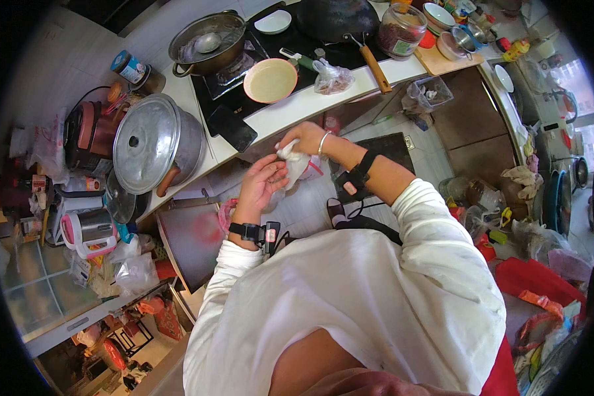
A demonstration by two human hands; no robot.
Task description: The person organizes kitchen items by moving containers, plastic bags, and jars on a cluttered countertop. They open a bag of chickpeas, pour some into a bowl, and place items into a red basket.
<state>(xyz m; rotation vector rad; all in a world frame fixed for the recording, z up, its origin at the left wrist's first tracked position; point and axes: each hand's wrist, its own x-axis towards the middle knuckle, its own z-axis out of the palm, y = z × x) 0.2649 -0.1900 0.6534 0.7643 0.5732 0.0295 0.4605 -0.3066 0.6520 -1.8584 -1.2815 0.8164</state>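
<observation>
A translucent white plastic bag (295,167) hangs in front of me, its neck gathered into a bunch. From above, my right hand (304,139) pinches that bunch between thumb and fingers. The fingertips of my left hand (263,184) meet the bag's neck from the left, with the palm turned partly up and the other fingers loosely curled. Some pink shows on the bag's right side, but its contents cannot be made out. Beyond my hands is the edge of a white counter (272,119), where a black phone (232,128) lies.
A lidded metal pot (143,143) and a pan with a ladle (208,42) stand at left. On the hob are a cream dish (270,80), a tied bag (333,78) and a wok whose wooden handle (375,69) overhangs the edge. An open cabinet door (190,242) juts out below left.
</observation>
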